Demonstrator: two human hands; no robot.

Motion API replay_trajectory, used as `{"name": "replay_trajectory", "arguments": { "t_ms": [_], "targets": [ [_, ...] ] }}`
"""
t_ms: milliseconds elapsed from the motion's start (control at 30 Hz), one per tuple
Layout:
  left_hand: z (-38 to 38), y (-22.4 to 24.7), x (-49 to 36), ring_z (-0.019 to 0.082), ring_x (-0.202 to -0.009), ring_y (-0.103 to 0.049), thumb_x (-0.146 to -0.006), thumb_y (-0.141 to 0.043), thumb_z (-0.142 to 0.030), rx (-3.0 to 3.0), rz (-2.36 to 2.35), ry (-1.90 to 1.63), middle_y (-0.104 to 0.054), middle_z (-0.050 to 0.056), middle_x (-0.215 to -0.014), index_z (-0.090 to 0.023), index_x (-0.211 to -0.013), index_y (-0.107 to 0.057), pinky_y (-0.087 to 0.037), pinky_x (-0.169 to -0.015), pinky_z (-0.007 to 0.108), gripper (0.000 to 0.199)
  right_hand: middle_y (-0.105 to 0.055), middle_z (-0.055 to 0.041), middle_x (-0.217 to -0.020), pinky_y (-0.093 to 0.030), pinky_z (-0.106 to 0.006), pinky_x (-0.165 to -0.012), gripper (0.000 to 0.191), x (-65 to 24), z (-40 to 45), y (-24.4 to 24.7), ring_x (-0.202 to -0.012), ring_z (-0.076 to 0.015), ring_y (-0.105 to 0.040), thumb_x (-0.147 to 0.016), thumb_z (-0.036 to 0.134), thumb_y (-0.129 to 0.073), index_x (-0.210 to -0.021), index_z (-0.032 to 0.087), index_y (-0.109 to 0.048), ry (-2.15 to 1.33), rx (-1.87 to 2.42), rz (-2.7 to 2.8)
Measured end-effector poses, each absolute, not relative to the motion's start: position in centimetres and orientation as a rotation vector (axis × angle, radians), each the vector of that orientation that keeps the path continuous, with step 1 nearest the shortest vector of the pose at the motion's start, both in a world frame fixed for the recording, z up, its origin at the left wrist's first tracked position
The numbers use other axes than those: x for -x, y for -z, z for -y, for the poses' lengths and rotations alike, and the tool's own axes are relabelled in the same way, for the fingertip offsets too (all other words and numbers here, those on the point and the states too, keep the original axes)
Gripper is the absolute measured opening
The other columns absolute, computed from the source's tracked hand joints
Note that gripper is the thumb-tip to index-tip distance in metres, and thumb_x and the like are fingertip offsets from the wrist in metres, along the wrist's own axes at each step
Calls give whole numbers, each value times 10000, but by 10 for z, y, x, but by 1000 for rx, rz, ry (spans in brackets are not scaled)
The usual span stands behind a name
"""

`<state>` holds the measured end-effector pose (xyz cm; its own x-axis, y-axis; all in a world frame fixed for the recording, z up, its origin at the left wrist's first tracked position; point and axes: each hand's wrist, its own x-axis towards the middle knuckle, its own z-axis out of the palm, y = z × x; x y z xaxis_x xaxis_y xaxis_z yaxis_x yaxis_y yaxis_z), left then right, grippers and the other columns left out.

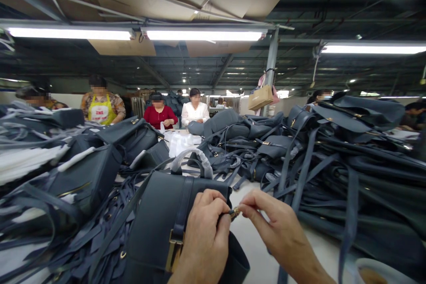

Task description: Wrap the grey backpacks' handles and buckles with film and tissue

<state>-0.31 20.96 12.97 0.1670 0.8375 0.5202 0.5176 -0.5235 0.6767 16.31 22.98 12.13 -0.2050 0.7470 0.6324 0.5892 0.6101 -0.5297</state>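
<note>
A dark blue-green handbag (149,213) stands before me on the table, with a gold clasp (173,253) on its front strap. Its top handle (207,166) is wrapped in clear film. My left hand (206,235) lies over the bag's right side, its thumb and forefinger pinching the bag's dark edge beside a small gold metal fitting (235,213). From the right, my right hand (276,226) pinches that fitting between thumb and fingertips. The fingers partly cover the fitting, so its exact kind is unclear.
Dark bags (89,177) are heaped at left, near loose straps (109,226). A taller bag pile (372,173) rises at right. A bowl-like container (382,270) sits at the lower right. Several people, including one in red (159,115), work across the table.
</note>
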Motion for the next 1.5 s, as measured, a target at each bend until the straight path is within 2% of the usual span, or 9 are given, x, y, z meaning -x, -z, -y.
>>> {"name": "replay_trajectory", "arguments": {
  "t_ms": [100,267,367,500,667,933,1133,1333,1500],
  "targets": [
    [-210,-131,3,224,-940,-540,-848,-452,-85,-2086,-1277,-1295,-609,47,-940,-208,-704,-541,-418,-833,369,210,-593,0,-648,-404,-270,-561,273,-164,-230,-120,-579,-160,-570,-949,350,-459,-725,226,-555,13,1016,1944],
    [-212,-131,4,220,-933,-524,-858,-443,-84,-2048,-1265,-1308,-607,41,-929,-203,-705,-546,-398,-827,369,220,-604,10,-655,-480,-237,-582,328,-186,-224,-132,-594,-145,-597,-988,369,-355,-741,234,-523,-356,973,2016],
    [-211,-130,4,213,-936,-522,-851,-451,-70,-2054,-1252,-1314,-607,39,-942,-199,-699,-534,-394,-836,368,216,-713,-41,-900,-524,-312,-781,215,-201,-230,-133,-866,-213,-680,-922,356,-441,-916,242,-624,-254,1154,1968],
    [-209,-129,3,219,-932,-527,-830,-474,-52,-2103,-1274,-1259,-611,52,-950,-190,-699,-545,-404,-821,375,204,-725,-47,-719,-538,-413,-708,331,-207,-243,-121,-747,-292,-710,-879,436,-412,-771,259,-670,43,1609,1879],
    [-209,-125,3,248,-931,-538,-732,-534,-22,-2269,-1302,-1104,-628,92,-977,-162,-729,-634,-431,-796,399,172,-598,-86,-1379,-473,-470,-1012,426,-201,-256,-108,-1272,-312,-549,-857,403,-409,-1120,251,-706,-60,1362,1722],
    [-211,-119,-1,284,-953,-549,-715,-575,-96,-2347,-1326,-1038,-647,121,-1021,-153,-798,-720,-470,-813,433,176,-680,-157,-1249,-430,-478,-1059,577,-136,-291,-152,-1205,-300,-596,-919,559,-412,-1258,144,-626,-540,1050,1716],
    [-187,-141,22,260,-1028,-584,-821,-549,-144,-2297,-1166,-1016,-677,75,-1080,-201,-917,-725,-467,-898,379,209,-745,-16,-839,-535,-296,-728,301,-96,-297,-184,-772,-197,-677,-803,312,-617,-1059,178,-702,-523,924,2059],
    [-173,-178,112,210,-852,-656,-912,-509,-319,-1974,-1418,-1497,-733,13,-887,-238,-937,-695,-470,-795,314,205,-733,-17,-892,-520,-317,-762,330,-108,-292,-173,-798,-202,-668,-820,305,-597,-1124,196,-664,-438,953,2113],
    [-178,-170,193,202,-751,-648,-850,-548,-351,-1564,-1677,-1902,-718,37,-811,-188,-907,-676,-472,-685,293,215,-658,-135,-1225,-446,-458,-983,406,-110,-245,-181,-1061,-302,-632,-836,299,-572,-1217,168,-618,9,957,1959]
  ]
}}
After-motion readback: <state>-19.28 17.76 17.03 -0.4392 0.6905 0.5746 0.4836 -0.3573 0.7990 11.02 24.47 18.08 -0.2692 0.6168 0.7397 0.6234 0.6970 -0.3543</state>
